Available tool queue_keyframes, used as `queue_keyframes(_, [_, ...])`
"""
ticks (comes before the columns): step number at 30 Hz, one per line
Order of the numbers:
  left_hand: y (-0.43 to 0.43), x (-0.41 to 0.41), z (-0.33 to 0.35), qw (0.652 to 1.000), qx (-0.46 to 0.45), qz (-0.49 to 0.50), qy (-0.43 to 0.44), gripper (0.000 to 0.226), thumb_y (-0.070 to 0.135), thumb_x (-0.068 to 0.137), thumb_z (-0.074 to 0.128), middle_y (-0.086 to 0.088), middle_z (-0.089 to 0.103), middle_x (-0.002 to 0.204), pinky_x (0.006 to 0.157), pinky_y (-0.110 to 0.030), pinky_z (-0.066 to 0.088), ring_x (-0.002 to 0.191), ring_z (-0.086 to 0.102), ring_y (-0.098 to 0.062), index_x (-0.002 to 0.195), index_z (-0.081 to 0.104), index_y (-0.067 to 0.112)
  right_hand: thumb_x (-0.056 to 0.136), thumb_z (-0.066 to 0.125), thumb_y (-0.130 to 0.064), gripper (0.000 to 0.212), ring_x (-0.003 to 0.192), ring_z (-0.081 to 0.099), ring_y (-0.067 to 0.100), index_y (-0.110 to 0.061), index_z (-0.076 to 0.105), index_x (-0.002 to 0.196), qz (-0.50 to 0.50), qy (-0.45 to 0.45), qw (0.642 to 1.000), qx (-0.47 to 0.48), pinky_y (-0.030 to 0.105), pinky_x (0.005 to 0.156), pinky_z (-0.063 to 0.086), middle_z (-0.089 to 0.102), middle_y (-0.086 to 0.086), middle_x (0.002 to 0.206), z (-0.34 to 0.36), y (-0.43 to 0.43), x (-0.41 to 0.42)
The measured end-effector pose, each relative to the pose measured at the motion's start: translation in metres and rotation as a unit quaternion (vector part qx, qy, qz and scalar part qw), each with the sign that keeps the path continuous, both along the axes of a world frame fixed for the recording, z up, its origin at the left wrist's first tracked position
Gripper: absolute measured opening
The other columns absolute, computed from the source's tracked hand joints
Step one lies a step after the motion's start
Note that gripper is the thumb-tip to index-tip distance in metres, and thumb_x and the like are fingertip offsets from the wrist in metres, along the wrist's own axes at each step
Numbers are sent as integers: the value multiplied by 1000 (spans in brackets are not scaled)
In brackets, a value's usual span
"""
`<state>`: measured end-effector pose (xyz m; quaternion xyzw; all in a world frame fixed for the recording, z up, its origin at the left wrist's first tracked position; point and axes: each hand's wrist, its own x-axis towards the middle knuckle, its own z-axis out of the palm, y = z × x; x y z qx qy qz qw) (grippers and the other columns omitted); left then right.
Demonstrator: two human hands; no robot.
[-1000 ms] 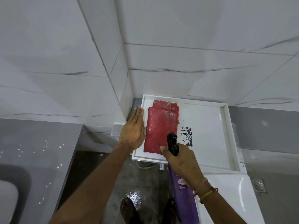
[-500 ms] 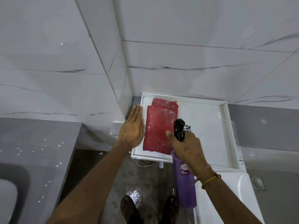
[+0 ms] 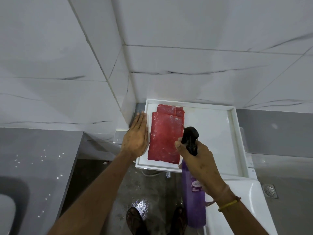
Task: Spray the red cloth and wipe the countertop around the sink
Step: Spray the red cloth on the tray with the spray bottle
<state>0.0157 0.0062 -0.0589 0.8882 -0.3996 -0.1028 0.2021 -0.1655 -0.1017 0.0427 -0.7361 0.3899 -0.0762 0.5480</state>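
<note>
A folded red cloth [image 3: 165, 136] lies flat on the left half of a white rimmed tray [image 3: 233, 133] against the tiled wall. My left hand [image 3: 136, 134] rests flat with fingers together on the tray's left rim, just beside the cloth. My right hand [image 3: 198, 156] grips a purple spray bottle [image 3: 193, 199] by its neck, and the black nozzle [image 3: 190, 134] sits over the cloth's right edge. The grey countertop [image 3: 33, 158] lies at the left, with part of a sink [image 3: 6, 207] at the lower left corner.
White specks are scattered on the grey countertop. A white fixture [image 3: 237, 209] sits below the tray at the right, with a floor drain [image 3: 270, 190] beside it. Wet concrete floor [image 3: 140, 189] and my sandalled feet show at the bottom. Marble-look tiled walls meet at a corner behind the tray.
My right hand has carried the spray bottle up and slightly right, so the nozzle now covers the black mark on the tray. The left hand and cloth have stayed put.
</note>
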Motion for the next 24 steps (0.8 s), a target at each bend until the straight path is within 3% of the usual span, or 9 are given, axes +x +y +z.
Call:
queue_keyframes(2, [1, 0, 2, 1000, -4, -6, -4, 63, 36, 95, 11, -8, 3, 162, 121, -27, 2, 145, -8, -10, 151, 4, 7, 72, 52, -58, 33, 73, 70, 17, -34, 60, 93, -27, -39, 999, -14, 31, 75, 57, 69, -6, 81, 11, -3, -4])
queue_keyframes(5, [2, 0, 3, 1000, -16, -8, -14, 62, 33, 95, 15, -10, 8, 162, 122, -29, 5, 145, -3, -11, 150, 10, 4, 84, 62, -39, 26, 65, 70, 7, -27, 64, 107, -105, -130, 985, -39, 20, 67, 55, 70, -19, 77, 25, -25, -9])
queue_keyframes(9, [1, 0, 3, 1000, -12, -9, -19, 63, 34, 95, 15, -10, 10, 161, 122, -30, 6, 147, 0, -14, 150, 11, 3, 89, 61, -22, 25, 59, 67, 4, -12, 61, 113, -182, -219, 951, -125, 35, 67, 59, 68, -36, 88, 35, -76, -11])
queue_keyframes(11, [1, -1, 3, 1000, -7, -10, -26, 64, 34, 94, 15, -10, 10, 161, 122, -31, 6, 148, 1, -15, 150, 11, 3, 89, 61, -21, 29, 60, 67, 6, -10, 57, 116, -206, -238, 935, -163, 38, 69, 58, 68, -27, 94, 31, -98, -12])
queue_keyframes(15, [0, -2, 5, 999, 14, -18, -41, 64, 34, 94, 14, -11, 9, 161, 121, -29, 3, 146, -2, -14, 150, 11, 3, 88, 61, -25, 32, 78, 65, 38, -24, 53, 120, -200, -244, 925, -212, 54, 80, 55, 64, 4, 90, 13, -123, -12])
queue_keyframes(18, [-3, -1, 7, 997, 42, -16, -64, 63, 34, 95, 16, -14, 13, 160, 121, -31, 2, 148, 2, -20, 149, 13, 2, 88, 61, -25, 37, 83, 66, 35, -19, 53, 123, -198, -234, 924, -228, 50, 86, 53, 63, 6, 87, 0, -130, -11])
queue_keyframes(20, [-5, -4, 11, 992, 72, -18, -105, 61, 34, 97, 28, -17, 23, 158, 121, -39, 14, 148, 18, -30, 149, 21, 1, 88, 63, -27, 39, 85, 66, 32, -15, 53, 124, -206, -232, 922, -233, 48, 87, 53, 63, 6, 88, -3, -133, -9])
queue_keyframes(22, [-9, -10, 18, 987, 78, -26, -138, 59, 30, 94, 51, -21, 44, 147, 111, -46, 35, 133, 43, -37, 143, 35, 1, 87, 63, -30, 41, 87, 66, 28, -16, 52, 124, -215, -231, 919, -236, 44, 88, 53, 64, 6, 91, -4, -133, -8])
queue_keyframes(24, [-15, -21, 25, 989, 74, -17, -130, 49, 25, 93, 54, -19, 57, 131, 100, -44, 45, 117, 54, -34, 136, 44, 3, 87, 64, -28, 39, 85, 65, 11, -24, 50, 124, -222, -226, 918, -238, 39, 88, 52, 66, 0, 92, -5, -133, -9])
